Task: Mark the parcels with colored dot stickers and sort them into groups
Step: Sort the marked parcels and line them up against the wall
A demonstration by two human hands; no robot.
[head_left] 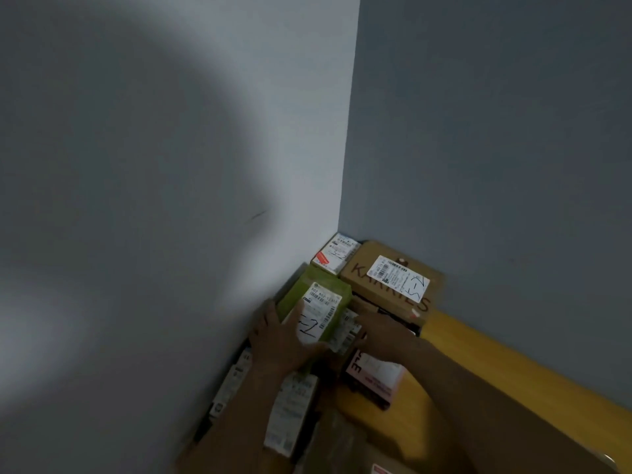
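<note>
Head view, near to far: at the near edge lies a brown paper parcel [342, 443], dim and blurred, with a red-and-white label corner [381, 469] just showing. Left of it, two long parcels with white printed labels lie side by side, one against the left wall [231, 384] and one beside it [290, 415], both partly under the left forearm. To the right a pink parcel [374, 379] rests on the yellow surface [485, 374].

Farther in, the left hand [284, 340] lies on the near left part of the green parcel [319, 292], its fingers straight and spread over the top and left side, the thumb along the near edge. This parcel is the task's thing in hand: green, with a white barcode label [321, 314] and a black handwritten mark. It sits on top of other parcels, close to the left wall. The right hand [384, 336] reaches to a white-labelled parcel [347, 331] just right of the green one; blur hides whether its fingers grip anything.

Beyond, a brown cardboard box [372, 265] with dark lettering carries a white handwritten label [398, 277]. A small white box [337, 254] with a red patch fills the corner. All parcels are closed, so their contents are hidden.
</note>
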